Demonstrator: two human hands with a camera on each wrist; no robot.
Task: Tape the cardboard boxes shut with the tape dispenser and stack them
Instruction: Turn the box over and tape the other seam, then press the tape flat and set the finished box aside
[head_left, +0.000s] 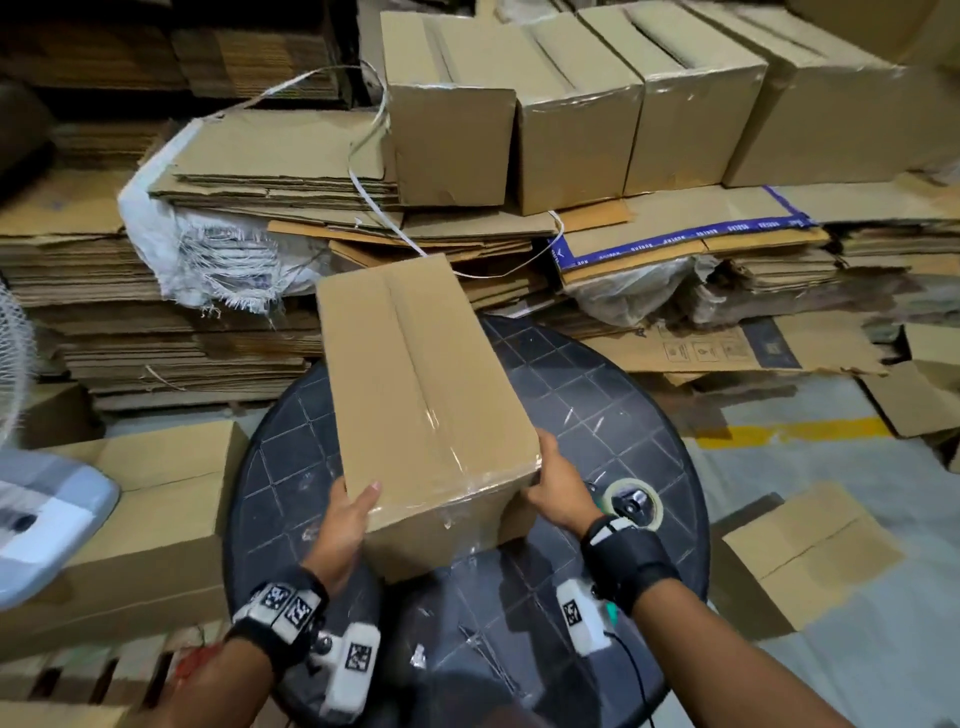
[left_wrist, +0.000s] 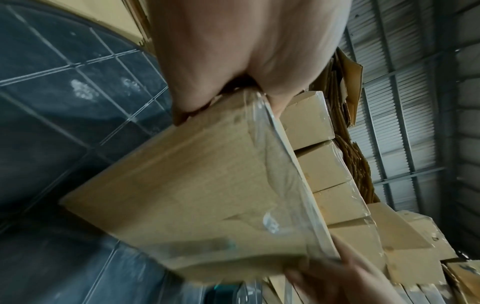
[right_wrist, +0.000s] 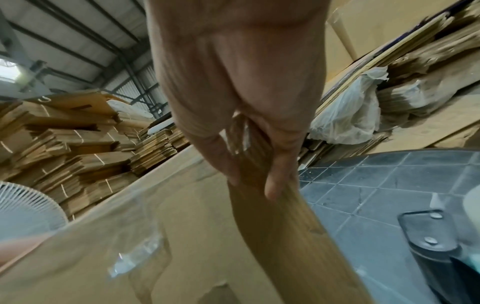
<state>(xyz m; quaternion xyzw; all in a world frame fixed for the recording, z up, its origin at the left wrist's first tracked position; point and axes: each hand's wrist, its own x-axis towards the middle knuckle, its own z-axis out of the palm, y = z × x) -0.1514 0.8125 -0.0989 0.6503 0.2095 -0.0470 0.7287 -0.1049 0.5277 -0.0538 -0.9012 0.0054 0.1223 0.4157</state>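
Your left grip (head_left: 347, 525) and right grip (head_left: 558, 488) each clasp a near corner of the taped cardboard box (head_left: 423, 395); the tape dispenser (head_left: 631, 503) lies by the counter's (head_left: 597, 395) right edge.

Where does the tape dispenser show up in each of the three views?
Head: tape dispenser lies on the round dark table, just past the right hand.
Left wrist: only a blurred teal bit at the bottom edge, too unclear to confirm.
Right wrist: its dark body at lower right.
Shared landmark: the taped box held by both hands.
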